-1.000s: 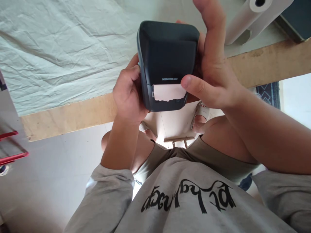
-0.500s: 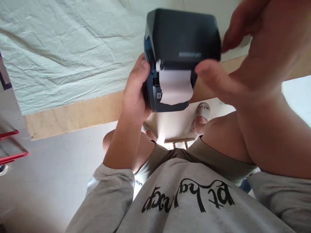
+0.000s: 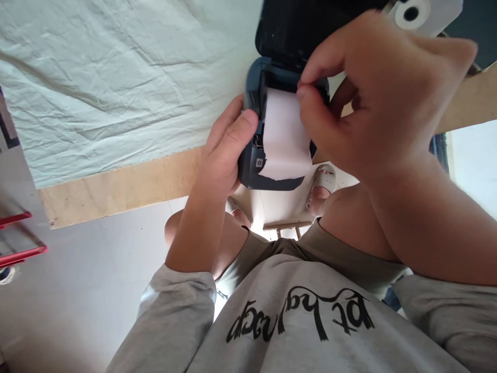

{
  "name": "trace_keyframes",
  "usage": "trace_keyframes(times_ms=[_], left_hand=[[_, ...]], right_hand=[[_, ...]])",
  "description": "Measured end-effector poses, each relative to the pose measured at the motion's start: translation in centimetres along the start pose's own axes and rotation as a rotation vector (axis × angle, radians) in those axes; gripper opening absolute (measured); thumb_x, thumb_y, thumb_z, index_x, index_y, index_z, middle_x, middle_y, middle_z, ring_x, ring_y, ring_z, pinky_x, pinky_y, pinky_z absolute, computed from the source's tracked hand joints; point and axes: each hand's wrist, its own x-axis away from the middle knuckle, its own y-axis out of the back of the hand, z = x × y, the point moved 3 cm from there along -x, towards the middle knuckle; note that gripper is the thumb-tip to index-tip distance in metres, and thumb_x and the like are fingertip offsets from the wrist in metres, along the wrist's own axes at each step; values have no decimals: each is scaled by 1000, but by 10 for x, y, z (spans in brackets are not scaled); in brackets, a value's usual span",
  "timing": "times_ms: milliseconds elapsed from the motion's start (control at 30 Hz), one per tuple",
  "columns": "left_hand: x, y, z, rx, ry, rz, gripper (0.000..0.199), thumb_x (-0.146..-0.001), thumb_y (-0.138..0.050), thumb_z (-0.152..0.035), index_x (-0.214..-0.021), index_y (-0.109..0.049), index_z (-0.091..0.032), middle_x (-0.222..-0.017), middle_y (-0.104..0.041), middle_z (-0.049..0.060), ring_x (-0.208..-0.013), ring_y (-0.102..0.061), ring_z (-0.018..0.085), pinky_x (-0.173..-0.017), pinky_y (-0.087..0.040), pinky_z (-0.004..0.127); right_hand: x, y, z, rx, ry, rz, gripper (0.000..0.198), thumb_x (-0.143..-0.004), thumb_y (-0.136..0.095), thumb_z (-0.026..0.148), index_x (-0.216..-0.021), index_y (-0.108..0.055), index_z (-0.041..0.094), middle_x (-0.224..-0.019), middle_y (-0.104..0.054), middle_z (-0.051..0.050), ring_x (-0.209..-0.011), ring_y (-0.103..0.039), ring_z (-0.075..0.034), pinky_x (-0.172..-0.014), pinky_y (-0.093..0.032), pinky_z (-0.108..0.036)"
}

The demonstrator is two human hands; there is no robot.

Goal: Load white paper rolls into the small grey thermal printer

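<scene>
A dark blue portable label printer (image 3: 252, 171) is held over the table edge, its black lid (image 3: 287, 31) swung up and away. White label paper (image 3: 287, 134) comes out of its bay and curls over the front, ending in a torn edge. My left hand (image 3: 229, 145) is closed round the printer's left side, thumb on top. At the paper's upper right edge, the thumb and forefinger of my right hand (image 3: 373, 88) are pinched together on the paper. This hand hides the printer's right side and part of the lid.
A pale wrinkled cloth (image 3: 116, 77) covers the table, whose bare wooden edge (image 3: 124, 181) faces me. At the upper right lies a white roll with a dark core (image 3: 411, 13). Red rails (image 3: 23, 254) stand at the far left. My knees and sandals are below.
The printer's lid has gone from lowered to open. My right hand has left the lid and now pinches the paper, more of which shows. The printer has shifted slightly right and toward me.
</scene>
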Motion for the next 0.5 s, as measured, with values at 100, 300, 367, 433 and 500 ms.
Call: trace_keyframes(times_ms=[100, 300, 367, 433, 500], left_hand=[[1, 0, -1, -88, 6, 4, 25, -78, -44, -35, -84, -54, -14, -68, -42, 4, -61, -40, 8, -53, -30, 19], [3, -2, -3, -166, 2, -2, 24, -80, -39, -34, -86, -54, -16, -66, -41, 5, -61, -38, 9, -53, -28, 22], [3, -2, -3, -166, -1, -1, 23, -80, -40, -33, -85, -54, -15, -64, -39, 4, -60, -36, 9, -53, -25, 22], [2, -2, -3, -157, 1, 5, 23, -79, -40, -33, -85, -54, -15, -64, -38, 4, -59, -36, 8, -52, -24, 21], [1, -2, -3, -142, 6, 23, 23, -80, -38, -32, -88, -52, -16, -69, -42, 5, -61, -40, 10, -53, -28, 22]], right_hand=[[1, -4, 3, 252, -66, 162, 25, -68, -34, 44, -87, -49, 36, -70, -51, 10, -61, -33, 7, -59, -16, -11], [-1, -2, 10, 287, -66, 350, 40, -62, -37, 57, -98, -41, 40, -74, -50, 7, -58, -24, 6, -60, -12, -12], [-2, -4, 8, 244, -44, 385, 43, -61, -40, 57, -100, -39, 40, -79, -51, 8, -61, -30, 5, -61, -17, -12], [-2, -4, 6, 198, -33, 393, 42, -60, -42, 54, -100, -37, 41, -85, -51, 11, -66, -37, 4, -64, -23, -13], [-1, 0, 5, 98, -16, 365, 40, -60, -46, 49, -98, -39, 39, -87, -51, 13, -63, -38, 6, -63, -29, -12]])
